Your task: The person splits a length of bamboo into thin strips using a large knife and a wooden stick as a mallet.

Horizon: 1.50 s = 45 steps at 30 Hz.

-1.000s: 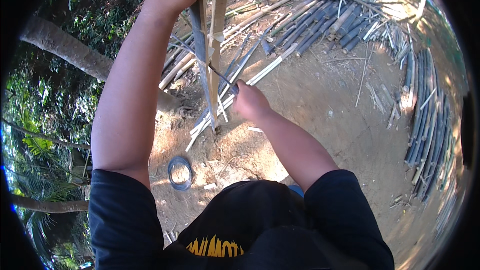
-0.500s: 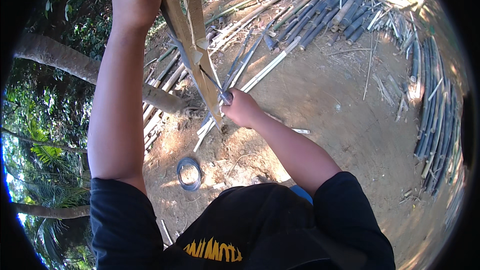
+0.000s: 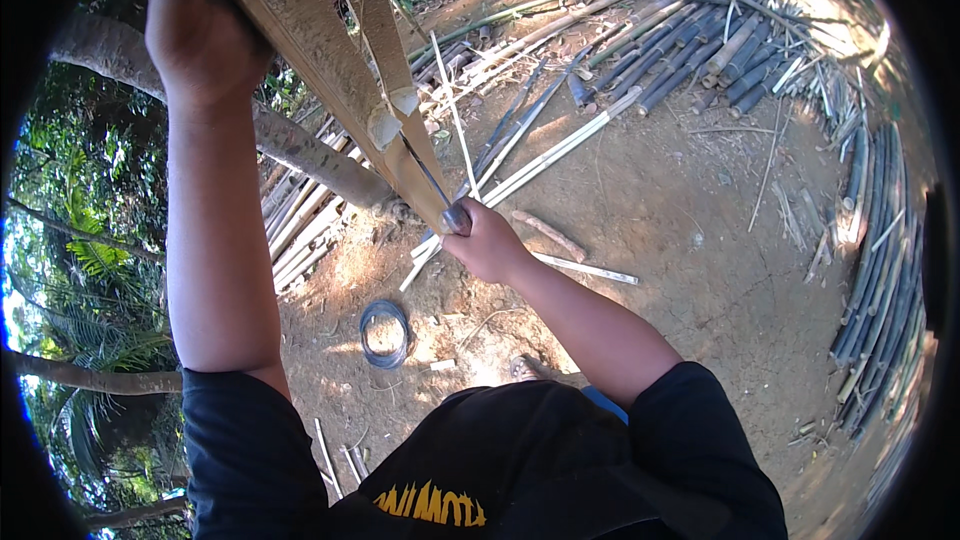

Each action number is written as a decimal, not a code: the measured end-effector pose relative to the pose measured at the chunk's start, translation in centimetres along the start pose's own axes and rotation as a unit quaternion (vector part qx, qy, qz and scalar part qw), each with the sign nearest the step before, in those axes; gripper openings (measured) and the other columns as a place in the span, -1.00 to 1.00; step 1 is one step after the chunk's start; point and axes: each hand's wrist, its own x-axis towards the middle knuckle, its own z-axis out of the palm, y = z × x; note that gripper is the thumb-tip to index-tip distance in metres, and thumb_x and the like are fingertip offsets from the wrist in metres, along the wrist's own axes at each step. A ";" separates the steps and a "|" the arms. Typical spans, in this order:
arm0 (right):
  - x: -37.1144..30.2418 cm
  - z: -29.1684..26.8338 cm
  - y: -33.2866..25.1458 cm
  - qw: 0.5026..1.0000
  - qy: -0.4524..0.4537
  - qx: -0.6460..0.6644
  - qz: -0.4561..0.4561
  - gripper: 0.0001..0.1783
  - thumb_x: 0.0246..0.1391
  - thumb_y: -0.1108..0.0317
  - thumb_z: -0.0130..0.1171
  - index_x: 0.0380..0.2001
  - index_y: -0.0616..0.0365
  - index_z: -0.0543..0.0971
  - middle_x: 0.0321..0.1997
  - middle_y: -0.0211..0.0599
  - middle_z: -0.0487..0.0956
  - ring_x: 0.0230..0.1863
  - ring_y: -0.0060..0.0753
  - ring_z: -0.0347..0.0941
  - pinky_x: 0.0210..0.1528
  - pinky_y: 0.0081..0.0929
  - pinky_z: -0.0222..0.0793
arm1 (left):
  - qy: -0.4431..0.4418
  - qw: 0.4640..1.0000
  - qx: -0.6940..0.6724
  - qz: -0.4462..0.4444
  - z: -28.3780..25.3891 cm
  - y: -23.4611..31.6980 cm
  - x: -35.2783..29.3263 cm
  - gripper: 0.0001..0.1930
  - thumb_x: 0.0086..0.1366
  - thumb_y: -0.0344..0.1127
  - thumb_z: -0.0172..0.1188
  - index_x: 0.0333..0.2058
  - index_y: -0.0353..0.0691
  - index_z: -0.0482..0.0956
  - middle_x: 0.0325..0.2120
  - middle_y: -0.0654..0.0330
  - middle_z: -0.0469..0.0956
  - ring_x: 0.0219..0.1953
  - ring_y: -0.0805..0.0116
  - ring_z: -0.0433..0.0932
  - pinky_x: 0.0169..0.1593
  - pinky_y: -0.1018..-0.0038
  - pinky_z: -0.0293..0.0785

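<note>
At the upper left my left hand grips the upper part of a long split bamboo piece, fingers wrapped round its far edge. A second bamboo strip stands apart from it at the top, and the two come close together lower down. Between them lies the thin dark blade of a knife, partly hidden by the bamboo. My right hand is closed round the knife's handle, near the bamboo's lower end. Pale inner diaphragm pieces show at the split.
Bamboo poles lie in a pile at the back and in a long stack at the right. A coil of wire rests on the dirt ground near me. A tree trunk slants in from the left. A short stick lies beyond my right forearm.
My left hand and the bamboo's upper end have swung left, so the piece leans more and shows more of its broad face. The knife stays in my right hand, slightly lower in view.
</note>
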 end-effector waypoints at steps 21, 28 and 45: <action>-1.3 2.7 -1.1 1.000 0.012 -0.012 0.025 -0.55 0.01 0.27 0.21 -0.03 0.25 0.48 -0.28 -0.09 0.62 -0.25 -0.15 0.59 -0.13 -0.21 0.47 | 0.043 0.992 -0.073 -0.097 -3.4 3.1 0.3 -0.17 0.37 0.46 -0.20 -0.26 -0.37 0.54 -0.60 0.16 0.56 -0.70 0.41 0.46 -0.60 0.53 0.43; -0.8 4.0 -0.2 1.000 0.004 0.012 0.011 -0.53 0.04 0.22 0.27 -0.02 0.24 0.47 -0.28 -0.14 0.62 -0.25 -0.16 0.59 -0.13 -0.23 0.47 | -0.020 0.995 -0.031 -0.093 -2.9 5.2 0.2 -0.11 0.30 0.55 -0.19 -0.28 -0.36 0.56 -0.60 0.18 0.57 -0.69 0.50 0.48 -0.60 0.60 0.47; -2.3 6.5 -7.3 0.997 0.020 -0.073 -0.033 -0.63 0.10 0.25 0.26 -0.11 0.24 0.46 -0.37 -0.12 0.58 -0.33 -0.10 0.55 -0.18 -0.23 0.46 | 0.106 0.947 -0.230 -0.196 -6.5 10.0 -1.6 -0.30 0.16 0.31 0.16 -0.25 -0.39 0.46 -0.59 0.20 0.45 -0.66 0.52 0.45 -0.56 0.61 0.44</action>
